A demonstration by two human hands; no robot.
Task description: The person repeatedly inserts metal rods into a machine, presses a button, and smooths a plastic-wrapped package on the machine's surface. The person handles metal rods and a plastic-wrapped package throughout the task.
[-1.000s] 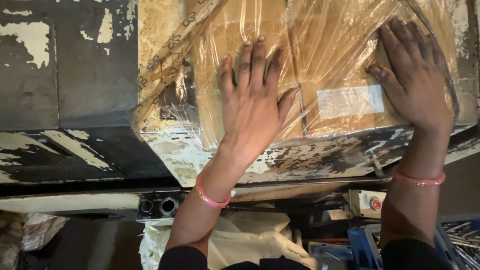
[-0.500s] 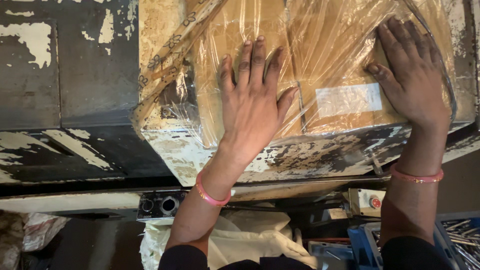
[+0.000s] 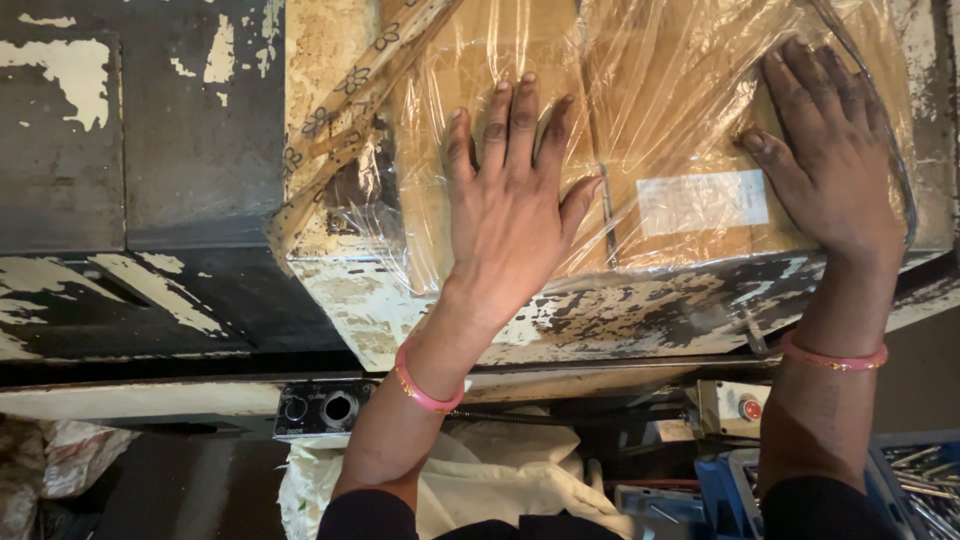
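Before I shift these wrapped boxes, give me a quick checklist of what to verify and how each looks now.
1. Left hand flat on the film-wrapped boxes: ok.
2. Right hand flat on the same bundle, near the white label: ok.
3. Clear film whole over the top: cannot tell, it is creased and loose at the left.
4. Bundle fully on the worn platform: ok at the near edge, far edge out of view.
5. Pink bangles clear of the film: ok.
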